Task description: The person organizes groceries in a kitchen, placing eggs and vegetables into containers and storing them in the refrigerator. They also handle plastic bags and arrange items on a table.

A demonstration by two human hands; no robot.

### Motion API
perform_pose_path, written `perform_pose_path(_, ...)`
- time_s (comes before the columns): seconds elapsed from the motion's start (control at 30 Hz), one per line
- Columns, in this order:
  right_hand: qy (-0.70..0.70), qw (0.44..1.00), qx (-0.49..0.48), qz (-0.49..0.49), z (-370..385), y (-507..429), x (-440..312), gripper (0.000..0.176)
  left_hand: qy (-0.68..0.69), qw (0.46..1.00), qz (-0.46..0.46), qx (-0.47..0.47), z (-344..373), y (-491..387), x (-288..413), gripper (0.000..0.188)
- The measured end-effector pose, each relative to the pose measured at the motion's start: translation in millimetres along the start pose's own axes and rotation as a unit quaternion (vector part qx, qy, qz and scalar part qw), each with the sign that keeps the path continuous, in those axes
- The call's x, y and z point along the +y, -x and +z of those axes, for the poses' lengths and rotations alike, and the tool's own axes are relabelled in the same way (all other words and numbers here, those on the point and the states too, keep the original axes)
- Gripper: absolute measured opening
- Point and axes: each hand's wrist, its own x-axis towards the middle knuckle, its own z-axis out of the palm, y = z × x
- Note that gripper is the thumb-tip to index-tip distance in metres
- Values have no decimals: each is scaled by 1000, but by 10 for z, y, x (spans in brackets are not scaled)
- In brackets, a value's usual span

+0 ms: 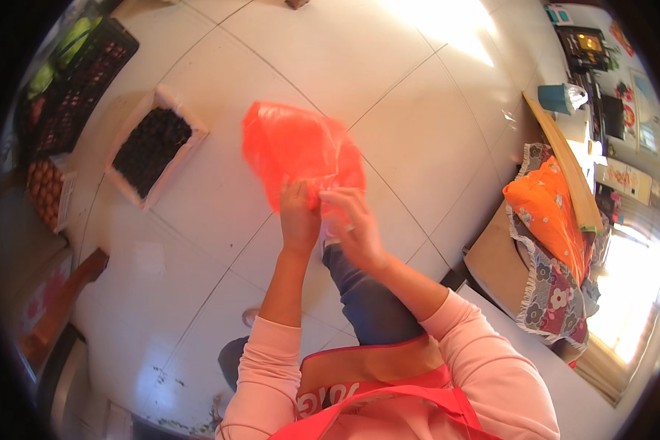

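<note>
A thin red plastic bag [302,143] hangs spread out in front of me, above the tiled floor. My left hand [300,217] grips its gathered near edge, with the back of the hand facing up. Close beside it, my right hand [357,228] has bent fingers at the same edge of the bag. Some red film shows between that hand's thumb and fingers, but blur hides whether it is pinched. The bag's underside is out of sight.
On the floor to the left is a lined box of dark, small round items [153,146]. Beyond it are a black plastic crate [82,93] with green produce and a white basket of eggs [47,192]. An orange flowered cushion [550,214] lies on a seat at right.
</note>
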Motion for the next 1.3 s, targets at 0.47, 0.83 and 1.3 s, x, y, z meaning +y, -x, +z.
perform_pose_path(0.47, 103, 919, -277, 262, 1185, 1158, -13, 36, 180, 867, -350, 305, -1872, 1508, 1069, 17)
perform_pose_path(0.83, 376, 815, -433, -87, 663, 905, -132, 44, 360, 661, -412, 513, -2374, 1752, 930, 19)
perform_pose_path(1.3, 228, 814, -426, -322, 551, 740, -101, 25, 353, 780, -460, 235, -2333, 1874, 1130, 11)
